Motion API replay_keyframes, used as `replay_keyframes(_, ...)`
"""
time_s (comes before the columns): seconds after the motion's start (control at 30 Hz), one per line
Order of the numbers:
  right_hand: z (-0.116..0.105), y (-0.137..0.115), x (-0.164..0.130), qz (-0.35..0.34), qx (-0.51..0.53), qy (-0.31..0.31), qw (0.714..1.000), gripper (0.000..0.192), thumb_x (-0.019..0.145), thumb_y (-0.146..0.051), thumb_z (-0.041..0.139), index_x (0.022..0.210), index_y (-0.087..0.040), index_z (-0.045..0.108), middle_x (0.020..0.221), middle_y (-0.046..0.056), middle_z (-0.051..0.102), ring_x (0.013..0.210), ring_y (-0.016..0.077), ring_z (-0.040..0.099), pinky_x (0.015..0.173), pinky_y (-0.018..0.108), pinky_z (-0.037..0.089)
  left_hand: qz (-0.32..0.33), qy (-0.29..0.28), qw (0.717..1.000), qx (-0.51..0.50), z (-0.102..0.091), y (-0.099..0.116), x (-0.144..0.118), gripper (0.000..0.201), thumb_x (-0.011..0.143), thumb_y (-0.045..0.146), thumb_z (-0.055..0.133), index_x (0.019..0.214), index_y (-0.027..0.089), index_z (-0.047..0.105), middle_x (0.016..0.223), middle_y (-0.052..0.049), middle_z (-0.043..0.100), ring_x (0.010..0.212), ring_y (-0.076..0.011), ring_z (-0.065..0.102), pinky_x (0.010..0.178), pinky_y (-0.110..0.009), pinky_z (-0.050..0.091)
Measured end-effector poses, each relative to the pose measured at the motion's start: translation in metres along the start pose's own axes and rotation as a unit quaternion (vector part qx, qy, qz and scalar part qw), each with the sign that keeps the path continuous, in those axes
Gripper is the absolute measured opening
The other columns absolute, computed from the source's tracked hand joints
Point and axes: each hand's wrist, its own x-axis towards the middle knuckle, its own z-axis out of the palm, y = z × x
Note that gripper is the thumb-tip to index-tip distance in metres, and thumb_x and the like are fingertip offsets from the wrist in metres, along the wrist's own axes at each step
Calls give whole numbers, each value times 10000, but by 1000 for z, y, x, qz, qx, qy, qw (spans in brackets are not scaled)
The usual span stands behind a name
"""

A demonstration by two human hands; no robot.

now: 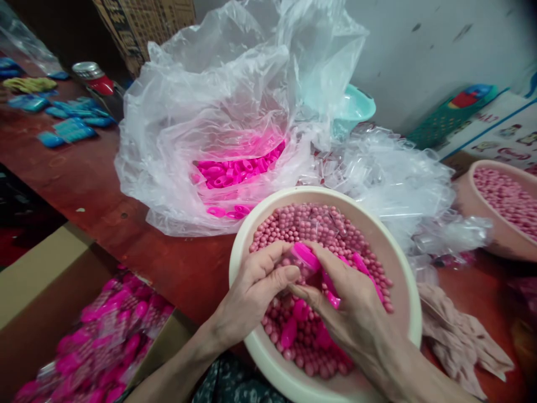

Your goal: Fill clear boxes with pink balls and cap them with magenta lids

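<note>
Carton (37, 271) with bead-filled, pink-capped packs (104, 336) stands beside the near edge of the table (184, 274). At that edge, a cream basin (413, 324) holds pink beads (268, 232); over it the left hand (255, 285) and right hand (356, 285) meet, both clamped on a pink-capped container (305, 256), apparently clear-walled, though they partly cover it. A crumpled cloth (461, 330) lies right of the basin. Beyond, an open plastic bag (168, 123) holds loose pink caps (239, 172), beside heaped clear containers (390, 173); toward the far edge, a turquoise bowl (358, 106) stands near the wall (403, 73).

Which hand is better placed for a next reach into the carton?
Likely the left hand: it sits nearer the carton, while the right hand is farther across, over the basin, with the left between.
</note>
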Motion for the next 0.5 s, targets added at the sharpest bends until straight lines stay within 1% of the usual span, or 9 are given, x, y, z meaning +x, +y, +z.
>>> replay_keyframes(0.03, -2, -1, 1, 7, 20, -12, 1000, 348, 877, -234, 485, 1219, -211, 423, 950, 54, 666, 783, 167, 657, 640, 242, 552, 1, -1, 1000, -5, 0, 0, 0, 152, 877, 262, 511, 1000, 194, 568, 806, 10, 501, 726, -102, 481, 699, -227, 409)
replay_keyframes(0.1, -3, -2, 2, 14, 27, -36, 999, 365, 876, -180, 445, 1236, -200, 396, 970, 66, 668, 805, 177, 662, 651, 258, 558, 4, 3, 1000, 2, 0, 1, -1, 140, 876, 266, 515, 978, 190, 573, 806, 11, 511, 736, -103, 483, 699, -220, 408)
replay_keyframes(0.17, 0, -3, 1, 14, 4, -49, 999, 415, 870, -148, 397, 1280, -179, 338, 1051, 110, 650, 869, 198, 662, 668, 289, 567, 10, 13, 1000, 26, -1, 1, -1, 121, 872, 273, 522, 935, 185, 576, 787, 15, 513, 728, -102, 477, 689, -211, 407)
replay_keyframes(0.27, 11, -3, -2, 14, -37, -59, 998, 462, 871, -173, 380, 1320, -133, 282, 1083, 164, 633, 877, 218, 666, 640, 297, 575, 23, 29, 998, 56, -1, 2, -2, 115, 873, 266, 519, 912, 178, 581, 791, 15, 529, 718, -100, 475, 666, -197, 409)
replay_keyframes(0.33, 17, -2, -5, 21, -54, -61, 996, 476, 875, -167, 361, 1338, -120, 262, 1117, 186, 610, 919, 229, 652, 664, 312, 575, 30, 45, 996, 68, 0, 2, -3, 121, 872, 256, 516, 929, 172, 584, 815, 9, 538, 742, -105, 485, 671, -195, 414)
replay_keyframes(0.43, 22, -2, -8, 26, -48, -67, 996, 509, 852, -98, 347, 1350, -145, 250, 1126, 158, 596, 966, 221, 626, 739, 342, 562, 27, 60, 996, 65, 1, 1, -3, 148, 871, 264, 513, 960, 167, 581, 858, -6, 543, 790, -123, 502, 702, -214, 425)
replay_keyframes(0.5, 19, -4, -7, 31, -17, -64, 997, 514, 853, -92, 353, 1352, -156, 245, 1116, 136, 601, 994, 212, 613, 777, 339, 552, 28, 56, 997, 54, 1, 1, -2, 147, 872, 268, 511, 950, 164, 581, 858, -8, 545, 787, -120, 504, 702, -212, 424)
